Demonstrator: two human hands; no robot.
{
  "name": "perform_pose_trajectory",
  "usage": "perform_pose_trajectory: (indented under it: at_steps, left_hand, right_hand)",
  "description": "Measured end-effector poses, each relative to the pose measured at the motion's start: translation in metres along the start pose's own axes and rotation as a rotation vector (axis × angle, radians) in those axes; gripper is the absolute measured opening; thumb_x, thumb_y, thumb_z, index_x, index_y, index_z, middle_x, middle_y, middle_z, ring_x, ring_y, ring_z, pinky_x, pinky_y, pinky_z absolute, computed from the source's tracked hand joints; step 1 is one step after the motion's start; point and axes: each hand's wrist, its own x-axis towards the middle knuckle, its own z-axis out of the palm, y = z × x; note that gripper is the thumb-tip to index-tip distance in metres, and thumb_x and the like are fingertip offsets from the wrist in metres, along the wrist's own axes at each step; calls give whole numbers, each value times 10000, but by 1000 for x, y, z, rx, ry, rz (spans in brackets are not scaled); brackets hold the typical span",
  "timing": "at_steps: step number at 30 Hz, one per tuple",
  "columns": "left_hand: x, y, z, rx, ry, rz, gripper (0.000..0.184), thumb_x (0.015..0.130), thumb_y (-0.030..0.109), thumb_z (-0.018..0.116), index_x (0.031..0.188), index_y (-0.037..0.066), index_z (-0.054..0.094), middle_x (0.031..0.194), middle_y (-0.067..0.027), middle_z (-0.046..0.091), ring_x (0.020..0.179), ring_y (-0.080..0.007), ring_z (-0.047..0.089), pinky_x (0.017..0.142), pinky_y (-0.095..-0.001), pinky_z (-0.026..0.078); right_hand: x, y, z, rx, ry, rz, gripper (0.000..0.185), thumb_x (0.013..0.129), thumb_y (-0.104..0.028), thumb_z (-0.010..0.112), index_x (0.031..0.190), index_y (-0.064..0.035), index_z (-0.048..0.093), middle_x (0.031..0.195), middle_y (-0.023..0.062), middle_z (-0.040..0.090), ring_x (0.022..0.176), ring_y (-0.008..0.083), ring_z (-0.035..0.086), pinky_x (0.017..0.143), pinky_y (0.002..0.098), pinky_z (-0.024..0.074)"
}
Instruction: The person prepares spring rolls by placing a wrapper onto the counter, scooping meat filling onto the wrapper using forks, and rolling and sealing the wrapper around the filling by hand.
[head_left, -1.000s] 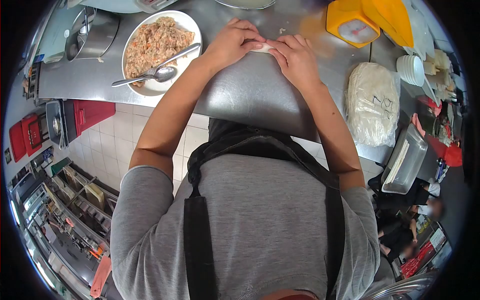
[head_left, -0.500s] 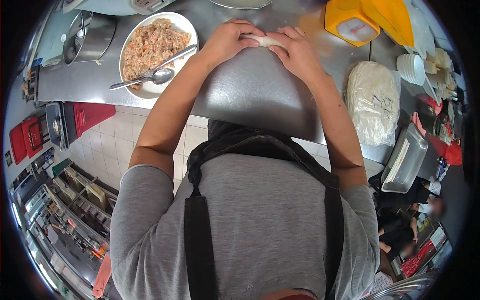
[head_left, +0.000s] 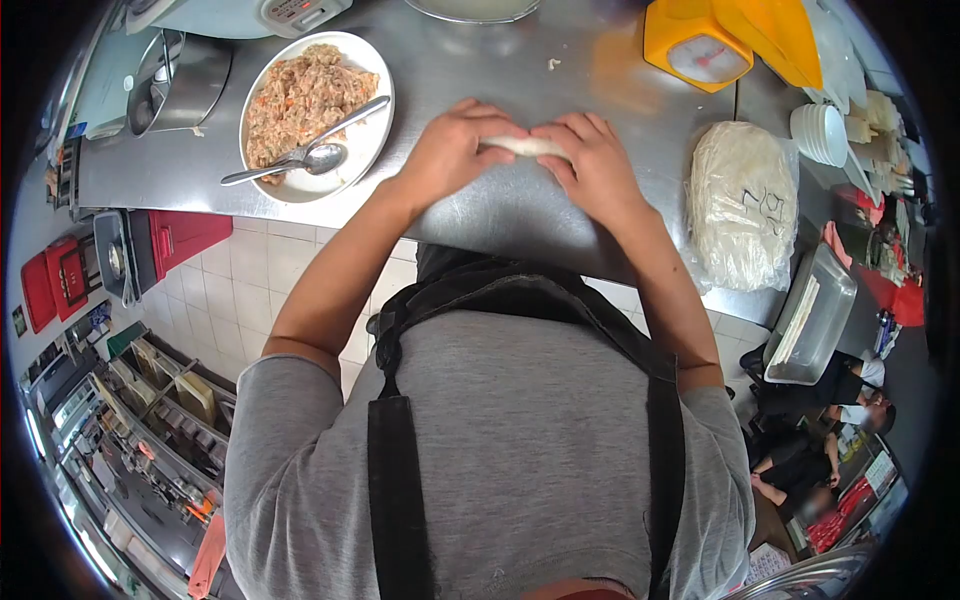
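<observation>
Fingers of my left hand (head_left: 455, 147) and right hand (head_left: 592, 158) partly curled, thumbs nearest my body, closed on opposite ends of a slim white roll (head_left: 527, 147), its middle showing between them, near the front edge of the stainless-steel surface (head_left: 500, 215); whether it bears on the metal I cannot tell. To the left, a white plate (head_left: 372, 150) carries minced filling (head_left: 305, 100) flecked orange, with a metal spoon (head_left: 325, 158) on it; to the right, a plastic-wrapped wrapper stack (head_left: 742, 205) lies below a yellow dial scale (head_left: 697, 55).
</observation>
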Motion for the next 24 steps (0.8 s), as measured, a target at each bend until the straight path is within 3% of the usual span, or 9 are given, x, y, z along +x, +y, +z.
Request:
perform_pose_trajectory:
  at_steps: [5, 8, 10, 14, 20, 24]
  left_hand:
    - [-27, 20, 3, -22, 7, -18, 494, 732, 103, 859, 1211, 129, 740, 1150, -68, 714, 1102, -298, 623, 967, -393, 521]
    - [-37, 21, 0, 49, 122, -3, 536, 716, 86, 858, 1232, 127, 720, 1140, -80, 702, 1106, -310, 611, 967, -397, 512]
    - [-43, 16, -7, 175, 190, -3, 537, 701, 62, 849, 1217, 113, 712, 1126, -92, 687, 1093, -325, 604, 953, -403, 512]
    - [-55, 7, -10, 110, 177, -91, 517, 700, 47, 847, 1196, 102, 713, 1113, -95, 687, 1043, -322, 605, 907, -424, 507]
    - [-61, 7, -18, 96, 204, -212, 550, 701, 55, 852, 1228, 108, 704, 1152, -83, 683, 1066, -311, 603, 923, -416, 512]
    - [-56, -2, -17, 132, 235, -147, 564, 722, 88, 850, 1263, 102, 693, 1202, -96, 679, 1073, -315, 602, 945, -405, 492]
  right_hand:
    - [-26, -25, -5, -26, -61, 62, 404, 817, -153, 776, 1211, -107, 696, 1200, 81, 623, 1141, 305, 562, 994, 443, 435]
    - [-30, -43, 0, -69, 35, 99, 555, 829, -182, 777, 1349, -74, 615, 1384, 127, 558, 1288, 343, 505, 1086, 493, 393]
    - [-34, -51, 9, -88, 10, 35, 661, 837, -222, 776, 1430, -48, 541, 1502, 152, 477, 1400, 369, 420, 1151, 541, 330]
    - [-37, -64, 32, -80, -53, -46, 780, 869, -286, 754, 1533, -32, 430, 1639, 162, 353, 1541, 383, 271, 1229, 604, 206]
    - [-22, -53, 43, -203, -35, -36, 815, 921, -401, 690, 1574, -39, 364, 1658, 154, 325, 1545, 377, 259, 1236, 606, 177]
    - [-5, -43, 40, -281, -34, -48, 835, 907, -463, 687, 1561, -37, 390, 1630, 157, 368, 1526, 378, 292, 1223, 622, 202]
